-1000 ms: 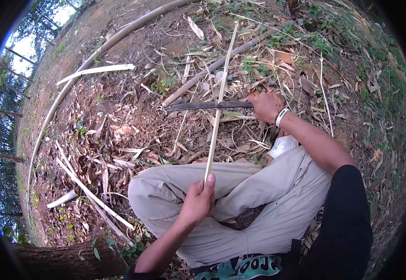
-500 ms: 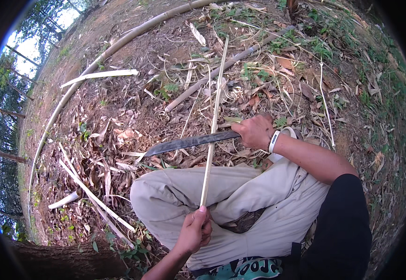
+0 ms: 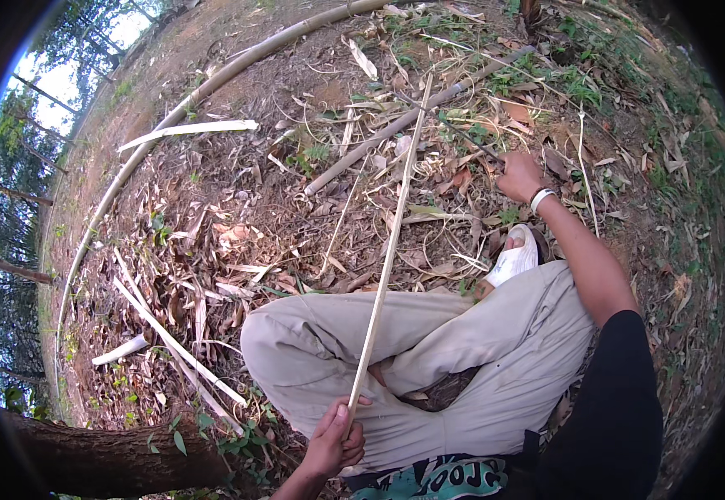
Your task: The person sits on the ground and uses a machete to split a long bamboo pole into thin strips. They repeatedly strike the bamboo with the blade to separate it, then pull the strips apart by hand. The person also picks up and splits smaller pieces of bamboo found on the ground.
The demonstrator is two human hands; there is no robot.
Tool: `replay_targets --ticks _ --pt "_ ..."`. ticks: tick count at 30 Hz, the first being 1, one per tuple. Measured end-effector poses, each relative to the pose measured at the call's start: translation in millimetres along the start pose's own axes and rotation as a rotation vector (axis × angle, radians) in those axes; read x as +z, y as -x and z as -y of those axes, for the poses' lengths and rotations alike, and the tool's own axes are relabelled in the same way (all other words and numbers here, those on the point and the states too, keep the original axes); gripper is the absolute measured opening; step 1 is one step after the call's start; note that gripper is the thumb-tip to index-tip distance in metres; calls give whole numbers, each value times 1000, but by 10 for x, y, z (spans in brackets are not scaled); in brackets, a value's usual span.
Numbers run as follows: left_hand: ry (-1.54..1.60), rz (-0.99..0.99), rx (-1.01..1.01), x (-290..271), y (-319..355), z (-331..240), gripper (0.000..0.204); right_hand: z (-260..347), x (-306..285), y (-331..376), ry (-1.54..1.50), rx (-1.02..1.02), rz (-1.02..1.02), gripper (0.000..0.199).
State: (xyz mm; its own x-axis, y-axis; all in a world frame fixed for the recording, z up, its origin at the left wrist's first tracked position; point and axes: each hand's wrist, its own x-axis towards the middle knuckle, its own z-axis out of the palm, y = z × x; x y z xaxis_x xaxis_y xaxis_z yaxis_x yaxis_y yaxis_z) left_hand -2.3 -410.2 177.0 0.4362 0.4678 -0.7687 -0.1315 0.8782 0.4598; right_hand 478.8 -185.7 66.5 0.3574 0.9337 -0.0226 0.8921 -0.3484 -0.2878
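Note:
My left hand [image 3: 335,440], low in the head view, is closed round the near end of a long pale bamboo strip [image 3: 392,242]. The strip slants up and away across my lap, over the leaf litter. Farther off to the right, my right hand [image 3: 519,177] grips a machete [image 3: 472,140] by its handle. Its dark blade shows nearly edge-on, pointing up and left toward the far part of the strip. Whether blade and strip touch I cannot tell.
My crossed legs in beige trousers [image 3: 487,333] fill the near middle. A long bamboo pole [image 3: 192,98] curves along the far left, with a shorter pole [image 3: 404,121] nearer. Cut strips [image 3: 183,346] lie at left. A tree trunk [image 3: 112,457] is at the lower left.
My right hand has carried the machete up and away along the strip, and its blade has turned from broadside to nearly edge-on. My left hand, still holding the strip, has dropped slightly.

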Motion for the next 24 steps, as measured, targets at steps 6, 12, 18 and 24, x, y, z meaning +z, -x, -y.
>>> replay_targets --ticks 6,12,18,24 --pt "-112 87 182 274 -693 -274 34 226 -185 201 -351 -48 -18 26" --pt "-1163 -271 760 428 -1040 -562 30 759 -361 605 -1008 62 395 30" --pt "-321 -499 1995 1665 -197 -559 48 517 -238 415 -739 -61 229 32" --pt "-1584 13 1269 1633 -118 -678 95 316 -147 329 -846 -21 222 30"
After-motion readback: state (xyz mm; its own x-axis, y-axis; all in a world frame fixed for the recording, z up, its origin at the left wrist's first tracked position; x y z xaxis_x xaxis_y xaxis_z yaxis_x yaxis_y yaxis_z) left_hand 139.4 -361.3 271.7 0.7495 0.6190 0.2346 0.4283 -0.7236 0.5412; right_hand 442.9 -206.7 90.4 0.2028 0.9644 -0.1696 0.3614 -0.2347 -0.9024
